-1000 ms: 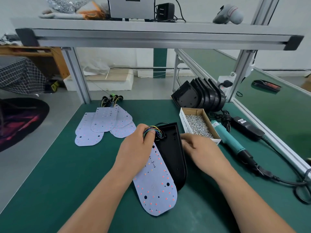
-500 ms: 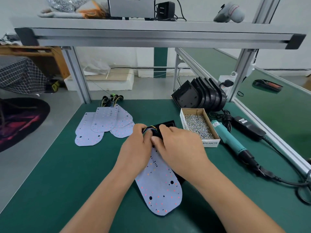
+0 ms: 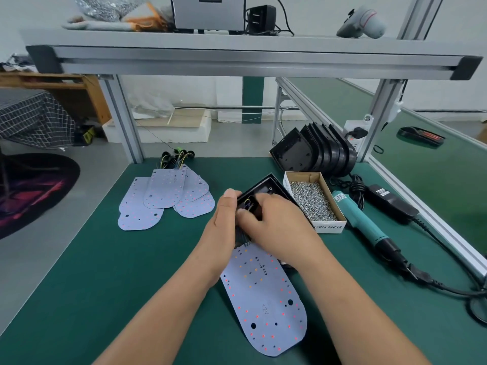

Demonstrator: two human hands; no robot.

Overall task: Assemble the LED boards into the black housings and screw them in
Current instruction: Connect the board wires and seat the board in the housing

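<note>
The two hands are close together, touching over the far end of one black plastic housing point(image 3: 268, 184), which lies on the green mat point(image 3: 105, 285) in front of the person. The left hand point(image 3: 224, 227) grips the housing by its left rim, with the thumb on the far corner. The right hand point(image 3: 279, 227) has its fingers curled down into the housing, where they seem to pinch the bundle of coloured wires point(image 3: 249, 205); how firmly, I cannot tell. The pale lilac LED board point(image 3: 263, 299), long with a rounded end, lies slanted over the housing. Its rounded end sticks out toward the person, so it is not yet seated.

I judge that the step in hand is to tuck the wires into the housing before the board goes down. To do it well, the left hand should hold the housing steady, and the wires should lie flat so that the board does not trap them. Then the board can slide up until its outline meets the rim. The cardboard box of small silver screws point(image 3: 313, 204) and the teal electric screwdriver point(image 3: 354, 219) lie just to the right, untouched.
</note>
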